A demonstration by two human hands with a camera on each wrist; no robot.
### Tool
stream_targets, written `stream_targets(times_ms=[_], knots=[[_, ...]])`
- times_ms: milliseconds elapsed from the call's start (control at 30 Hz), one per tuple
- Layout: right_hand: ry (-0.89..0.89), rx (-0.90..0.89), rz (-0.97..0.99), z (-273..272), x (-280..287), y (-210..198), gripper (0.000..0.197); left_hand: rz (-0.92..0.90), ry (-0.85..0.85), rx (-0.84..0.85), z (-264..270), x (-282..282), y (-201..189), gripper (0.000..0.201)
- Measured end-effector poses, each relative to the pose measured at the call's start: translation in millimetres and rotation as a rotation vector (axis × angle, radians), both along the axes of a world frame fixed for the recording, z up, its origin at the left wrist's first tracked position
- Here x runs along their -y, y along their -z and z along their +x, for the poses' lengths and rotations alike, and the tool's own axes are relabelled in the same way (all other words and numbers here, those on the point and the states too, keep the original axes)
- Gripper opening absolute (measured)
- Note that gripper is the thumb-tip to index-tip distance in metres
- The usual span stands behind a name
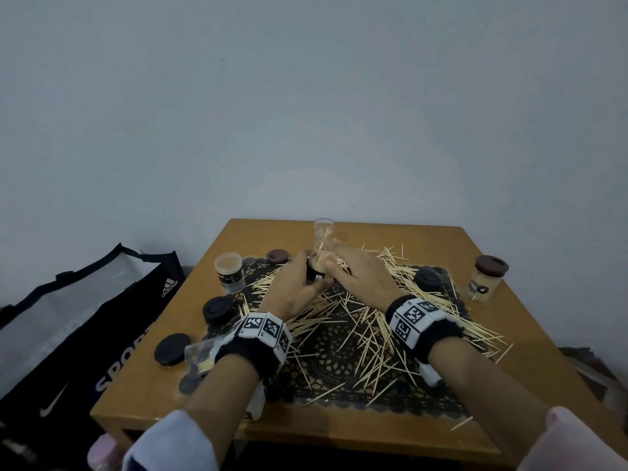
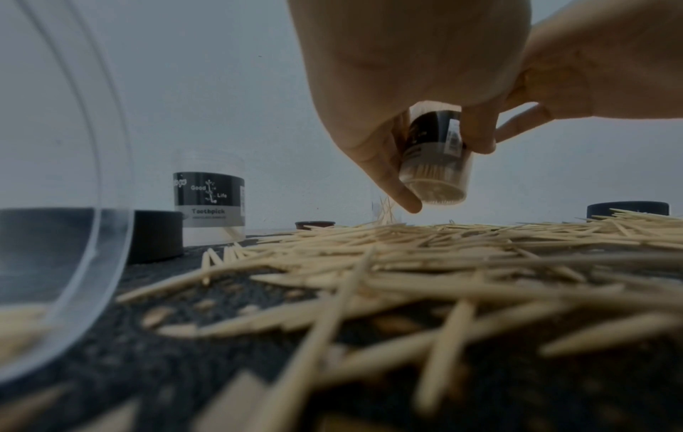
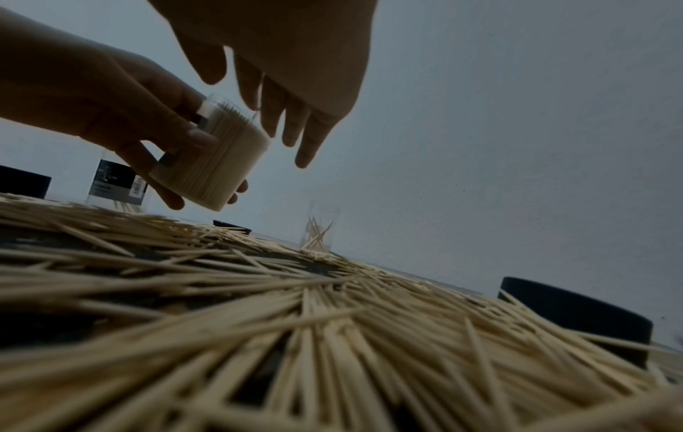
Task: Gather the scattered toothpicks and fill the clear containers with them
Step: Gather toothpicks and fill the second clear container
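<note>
The left hand [image 1: 295, 289] gripped a small clear plastic container with a black label [image 2: 436, 159], packed full of pale wooden toothpicks, holding it lifted and tilted above the middle of the worktop [image 1: 509, 396]; thumb and fingers [image 3: 162, 163] were curled round its wall. The right hand [image 1: 362, 270] hovered just beside the container's open mouth with its fingers [image 3: 306, 140] loosely extended and held nothing that the views showed.

Loose toothpicks [image 1: 370, 334] lay scattered in a thick heap across a dark lace mat [image 1: 326, 348] that covered the centre of the orange-brown wooden worktop, some spilling off the mat towards the right edge. Behind the hands, near the far edge, stood a tall clear tube [image 1: 323, 232] holding a few toothpicks at angles. Towards the far left corner stood an open clear jar with a black "Toothpick" label [image 1: 229, 273], nearly empty. Near the right edge stood a filled jar closed with a brown lid [image 1: 486, 279].

Round dark lids lay about: one brown lid [image 1: 278, 256] by the far edge, one black lid [image 1: 217, 310] and another [image 1: 172, 349] along the left edge, and one [image 1: 427, 279] on the mat's right side. A further clear container [image 1: 200, 356] lay on its side close under the left wrist. A black sports bag [image 1: 85, 321] stood off the worktop's left edge
</note>
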State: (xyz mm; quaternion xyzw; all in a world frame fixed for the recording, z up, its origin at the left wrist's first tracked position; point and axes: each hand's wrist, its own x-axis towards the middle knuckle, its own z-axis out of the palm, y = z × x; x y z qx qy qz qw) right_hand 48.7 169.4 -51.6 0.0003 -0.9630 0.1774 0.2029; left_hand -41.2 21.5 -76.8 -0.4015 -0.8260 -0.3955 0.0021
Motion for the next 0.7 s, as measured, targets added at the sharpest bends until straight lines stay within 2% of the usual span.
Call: stream_targets(times_ms=[133,233,400,533,700], knots=[[-0.025,0.031,0.016,1.6,2.0,-2.3,0.047,0.022,0.017,-0.007,-1.9,1.1,2.7,0.045],[-0.075,0.066,-0.008,0.8,0.4,-0.6,0.046,0.033,0.029,-0.002,-1.0,1.8,2.1,0.049],[-0.049,0.098,-0.055,4.4,-1.9,-2.5,0.062,0.036,0.033,-0.022,0.9,1.3,0.4,0.055],[-0.069,0.033,-0.030,2.7,-2.0,-1.4,0.049,0.022,0.016,-0.020,0.0,1.6,0.9,0.056],[-0.007,-0.021,-0.061,-0.2,-5.7,2.9,0.048,0.018,0.003,-0.023,3.6,1.3,-2.9,0.054]])
